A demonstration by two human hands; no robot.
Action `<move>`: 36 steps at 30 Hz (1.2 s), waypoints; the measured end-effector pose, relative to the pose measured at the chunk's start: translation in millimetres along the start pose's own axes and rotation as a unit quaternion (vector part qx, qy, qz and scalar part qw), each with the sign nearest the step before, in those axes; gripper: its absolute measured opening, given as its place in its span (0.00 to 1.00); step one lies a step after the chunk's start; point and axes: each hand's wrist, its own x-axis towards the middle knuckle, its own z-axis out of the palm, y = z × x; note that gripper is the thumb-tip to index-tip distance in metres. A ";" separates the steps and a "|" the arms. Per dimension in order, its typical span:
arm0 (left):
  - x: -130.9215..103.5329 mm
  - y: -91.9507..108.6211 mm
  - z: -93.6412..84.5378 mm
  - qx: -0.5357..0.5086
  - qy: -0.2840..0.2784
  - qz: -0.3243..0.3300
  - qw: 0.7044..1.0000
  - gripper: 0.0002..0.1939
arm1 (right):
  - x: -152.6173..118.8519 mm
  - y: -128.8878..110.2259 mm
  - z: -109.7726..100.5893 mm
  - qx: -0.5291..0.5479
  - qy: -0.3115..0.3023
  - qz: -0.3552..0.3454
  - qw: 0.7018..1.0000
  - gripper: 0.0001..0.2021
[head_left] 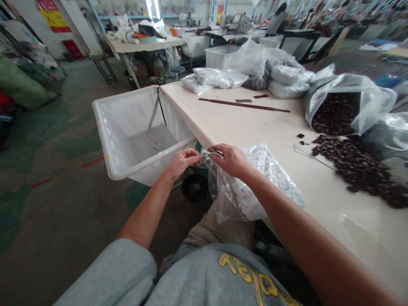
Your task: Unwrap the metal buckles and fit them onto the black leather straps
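Observation:
A clear plastic bag [255, 191] lies partly on the table edge and hangs over my lap; pale contents show through it. Thumb and fingers of my left hand [183, 163] pinch the tip of its gathered plastic end. Close on its right, my right hand [230, 159] is closed around the same twisted end. Both hands are just off the table's edge, a small gap apart. Fine detail of the plastic between the fingers is hard to make out.
A white bin [140, 165] stands left of the table [229, 123], above a black bucket [194, 187]. Dark small pieces [360, 165] are heaped at right beside an open bag [366, 106]. A long brown strip [245, 105] and packed bags [219, 78] lie farther back.

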 end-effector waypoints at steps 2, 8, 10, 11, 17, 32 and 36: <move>-3.1 3.2 -0.5 0.026 -0.005 0.013 1.000 0.06 | 3.9 -3.6 -0.3 -0.004 -0.007 -0.004 1.000 0.18; -10.2 8.2 0.5 0.022 -0.003 0.007 1.000 0.03 | 14.8 -15.8 -6.1 -0.015 -0.051 -0.001 0.999 0.18; -12.0 9.1 0.0 0.036 -0.015 0.012 0.999 0.05 | 17.4 -16.9 -10.4 -0.012 -0.051 -0.020 0.998 0.16; -12.8 9.5 -0.3 0.044 -0.022 0.016 0.999 0.05 | 18.8 -17.0 -12.5 -0.008 -0.050 -0.036 0.998 0.17; -14.2 12.6 -1.1 0.094 -0.030 0.051 0.994 0.08 | 34.8 -18.1 -16.3 -0.038 -0.161 -0.149 0.975 0.26; -14.7 15.0 -11.4 0.323 -0.007 0.114 0.939 0.13 | 28.7 -15.0 -18.3 -0.203 -0.104 -0.161 0.960 0.10; -14.0 12.1 -7.9 0.313 0.011 0.120 0.942 0.14 | 26.3 -8.0 -14.5 -0.171 -0.073 -0.142 0.972 0.09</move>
